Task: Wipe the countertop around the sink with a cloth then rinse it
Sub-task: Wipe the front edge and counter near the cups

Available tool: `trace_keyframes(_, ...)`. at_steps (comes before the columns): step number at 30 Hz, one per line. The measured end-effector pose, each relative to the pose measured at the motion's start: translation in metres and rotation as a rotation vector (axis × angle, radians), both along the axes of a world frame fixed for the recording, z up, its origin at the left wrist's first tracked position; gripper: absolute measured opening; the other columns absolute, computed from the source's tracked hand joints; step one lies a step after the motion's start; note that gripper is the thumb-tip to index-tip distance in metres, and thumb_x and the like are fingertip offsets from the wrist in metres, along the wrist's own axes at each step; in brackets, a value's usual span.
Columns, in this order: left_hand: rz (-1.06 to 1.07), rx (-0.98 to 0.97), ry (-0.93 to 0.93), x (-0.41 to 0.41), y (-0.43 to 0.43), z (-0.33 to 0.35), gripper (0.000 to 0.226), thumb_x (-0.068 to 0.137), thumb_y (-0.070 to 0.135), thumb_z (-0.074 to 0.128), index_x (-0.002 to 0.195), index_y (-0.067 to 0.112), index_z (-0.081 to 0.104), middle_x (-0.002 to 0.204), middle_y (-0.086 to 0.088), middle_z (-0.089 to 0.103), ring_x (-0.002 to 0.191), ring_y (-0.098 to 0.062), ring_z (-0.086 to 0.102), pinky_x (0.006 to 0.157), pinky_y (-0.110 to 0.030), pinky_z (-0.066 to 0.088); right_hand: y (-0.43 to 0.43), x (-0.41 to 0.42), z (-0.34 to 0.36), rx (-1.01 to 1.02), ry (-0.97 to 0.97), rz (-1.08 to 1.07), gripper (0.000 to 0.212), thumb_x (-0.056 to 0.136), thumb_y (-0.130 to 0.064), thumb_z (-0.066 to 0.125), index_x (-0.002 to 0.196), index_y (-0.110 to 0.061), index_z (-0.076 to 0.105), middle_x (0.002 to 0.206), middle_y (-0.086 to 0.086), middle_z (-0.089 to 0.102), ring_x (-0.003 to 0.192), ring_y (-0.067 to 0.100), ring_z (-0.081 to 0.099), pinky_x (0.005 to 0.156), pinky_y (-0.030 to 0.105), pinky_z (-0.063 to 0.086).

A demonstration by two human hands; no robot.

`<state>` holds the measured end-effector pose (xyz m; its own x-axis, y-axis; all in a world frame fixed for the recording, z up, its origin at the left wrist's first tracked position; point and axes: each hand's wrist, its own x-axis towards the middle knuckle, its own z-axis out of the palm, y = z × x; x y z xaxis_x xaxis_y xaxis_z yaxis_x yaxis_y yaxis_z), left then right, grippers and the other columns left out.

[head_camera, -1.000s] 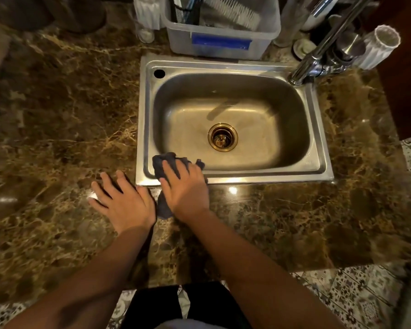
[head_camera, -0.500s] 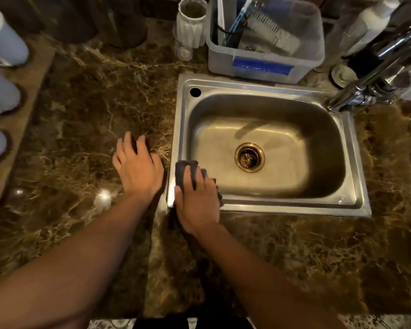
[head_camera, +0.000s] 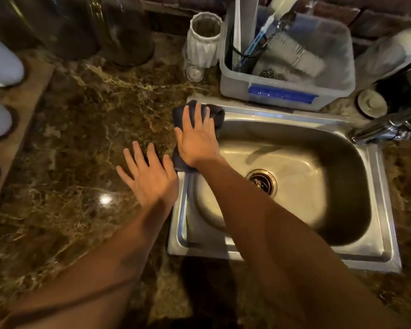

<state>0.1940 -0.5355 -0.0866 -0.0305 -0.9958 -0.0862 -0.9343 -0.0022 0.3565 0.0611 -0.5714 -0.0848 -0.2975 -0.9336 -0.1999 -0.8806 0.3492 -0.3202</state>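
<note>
My right hand (head_camera: 197,138) lies flat, fingers spread, pressing a dark blue cloth (head_camera: 216,115) onto the far left corner of the steel sink's rim (head_camera: 183,224). The cloth sticks out beyond the fingertips and below the palm. My left hand (head_camera: 147,174) rests flat and empty on the brown marble countertop (head_camera: 81,143), just left of the sink's edge. The basin is bare, with a brass-ringed drain (head_camera: 261,182). The chrome tap (head_camera: 387,127) reaches in from the right; no water runs.
A clear plastic tub (head_camera: 287,91) with brushes and tools stands behind the sink. A white ribbed cup (head_camera: 203,41) and a small glass sit to its left. Dark jars (head_camera: 126,29) line the back. A wooden board (head_camera: 17,96) with pale cups lies far left.
My right hand has slid the cloth from the sink's near left corner up along the left rim to the far left corner. My left hand has followed along the counter.
</note>
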Motion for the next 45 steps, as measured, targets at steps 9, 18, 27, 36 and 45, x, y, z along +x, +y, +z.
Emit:
trace_keyframes(9,-0.031,0.013,-0.104,-0.004,0.001,0.001,0.094,0.084,0.083,0.026,0.151,0.018,0.037,0.167,-0.009,0.019,0.154,-0.033,0.009,0.119,-0.063,0.006,-0.007,-0.038,-0.002,-0.022,0.065,0.156,0.064,0.107,-0.047,0.025,0.161,-0.018,0.008,0.169,0.012,-0.005,0.155,0.033,-0.009,0.125,0.046,0.001)
trace_keyframes(18,-0.038,0.039,-0.129,-0.004,0.002,0.005,0.101,0.082,0.088,0.027,0.153,0.017,0.032,0.168,-0.009,0.014,0.155,-0.033,0.003,0.12,-0.064,0.004,0.109,-0.154,-0.027,-0.004,0.25,-0.335,0.064,0.106,-0.038,0.03,0.162,-0.018,0.005,0.168,0.016,-0.001,0.154,0.042,0.001,0.123,0.058,0.014)
trace_keyframes(27,-0.021,-0.007,-0.14,-0.007,0.003,0.002,0.097,0.08,0.083,0.035,0.149,0.014,0.037,0.166,-0.011,0.02,0.154,-0.035,0.009,0.12,-0.065,0.007,0.059,-0.101,-0.032,-0.109,0.18,-0.294,0.066,0.104,-0.032,0.036,0.16,-0.01,0.008,0.167,0.021,0.0,0.152,0.048,0.0,0.124,0.053,0.006)
trace_keyframes(36,-0.018,-0.027,-0.115,-0.008,0.003,0.0,0.097,0.08,0.083,0.037,0.147,0.013,0.039,0.165,-0.012,0.022,0.153,-0.035,0.01,0.12,-0.064,0.006,0.062,-0.135,-0.031,-0.109,0.359,0.203,0.088,0.091,-0.007,0.063,0.161,-0.019,0.01,0.169,0.012,0.005,0.155,0.037,0.005,0.124,0.045,0.008)
trace_keyframes(45,-0.023,-0.061,-0.121,-0.007,0.003,-0.005,0.096,0.08,0.081,0.041,0.145,0.011,0.04,0.164,-0.014,0.024,0.152,-0.037,0.013,0.119,-0.067,0.008,0.142,-0.21,-0.034,-0.06,0.353,-0.277,0.094,0.088,0.008,0.063,0.16,-0.015,0.008,0.168,0.016,0.005,0.153,0.043,0.008,0.117,0.06,0.031)
